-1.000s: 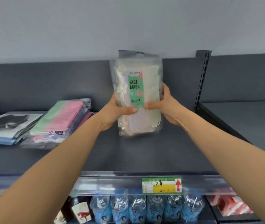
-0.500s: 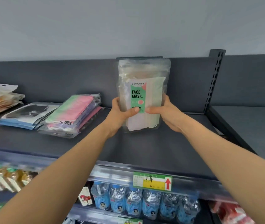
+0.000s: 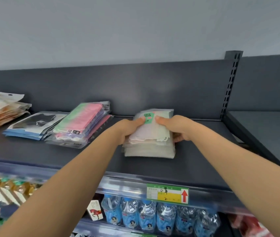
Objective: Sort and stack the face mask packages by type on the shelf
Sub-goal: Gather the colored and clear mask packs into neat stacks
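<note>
- At the far left of the dark grey shelf [image 3: 33, 151] lies a stack of orange-and-white mask packages [image 3: 1, 111], its hang-tab end pointing toward the back panel.
- Just beside it to the right sits a flat pile of packages with black masks on blue-edged backing [image 3: 33, 124].
- Overlapping that pile's right edge is a stack of pink-and-green mask packages [image 3: 83, 123], tilted, its near end marked "10".
- Right of centre, apart from the pink-and-green stack, a stack of pale pastel face mask packages [image 3: 150, 142] lies flat on the shelf, the top one carrying a green label near its far end.
- The left hand [image 3: 129, 130] grips this stack's left edge, thumb pressed on top beside the green label, the other fingers curled out of sight under or behind the edge.
- The right hand [image 3: 175, 127] clasps the right edge the same way, thumb on top and fingertips wrapped round the side.
- On the shelf's front rail hangs a green-and-yellow price tag [image 3: 167, 193] with a red arrow.
- Below it stands a row of water bottles with blue labels [image 3: 146, 216].
- At the right, a slotted upright post [image 3: 229, 86] divides this bay from the next.
</note>
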The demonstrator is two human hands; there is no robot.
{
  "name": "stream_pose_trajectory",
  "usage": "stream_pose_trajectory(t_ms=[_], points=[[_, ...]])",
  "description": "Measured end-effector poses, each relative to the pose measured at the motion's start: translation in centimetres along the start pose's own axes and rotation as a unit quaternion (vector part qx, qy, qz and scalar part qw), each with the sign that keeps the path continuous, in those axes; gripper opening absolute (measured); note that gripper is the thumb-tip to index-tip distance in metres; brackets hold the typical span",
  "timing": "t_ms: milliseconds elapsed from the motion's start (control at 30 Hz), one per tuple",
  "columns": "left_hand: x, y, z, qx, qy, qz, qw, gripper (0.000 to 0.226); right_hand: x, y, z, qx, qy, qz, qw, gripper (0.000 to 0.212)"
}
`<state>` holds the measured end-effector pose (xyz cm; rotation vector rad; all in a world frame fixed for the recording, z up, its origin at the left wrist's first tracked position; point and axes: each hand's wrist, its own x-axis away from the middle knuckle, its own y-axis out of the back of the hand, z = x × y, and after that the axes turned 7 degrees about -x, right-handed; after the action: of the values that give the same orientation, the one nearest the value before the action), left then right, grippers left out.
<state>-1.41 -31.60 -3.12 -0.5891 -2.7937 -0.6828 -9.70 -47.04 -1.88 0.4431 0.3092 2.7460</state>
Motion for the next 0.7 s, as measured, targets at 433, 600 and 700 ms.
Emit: stream_pose_trajectory(t_ms=[433, 600, 700], points=[[-1.2, 3.3, 1.9, 0.086, -0.111, 0.155, 0.978, 0.018, -0.2, -3.7, 1.1, -0.133, -0.016, -0.125, 0.983, 0.044], [-1.8, 5.3, 1.8, 0.015, -0.143, 0.116, 0.983, 0.027, 0.4, -4.5, 1.6, -0.048, 0.002, -0.231, 0.972, 0.056], [-1.8, 5.6, 2.3, -0.016, -0.117, 0.181, 0.976, 0.039, 0.7, -5.2, 1.5, -0.072, -0.037, -0.203, 0.976, 0.052]])
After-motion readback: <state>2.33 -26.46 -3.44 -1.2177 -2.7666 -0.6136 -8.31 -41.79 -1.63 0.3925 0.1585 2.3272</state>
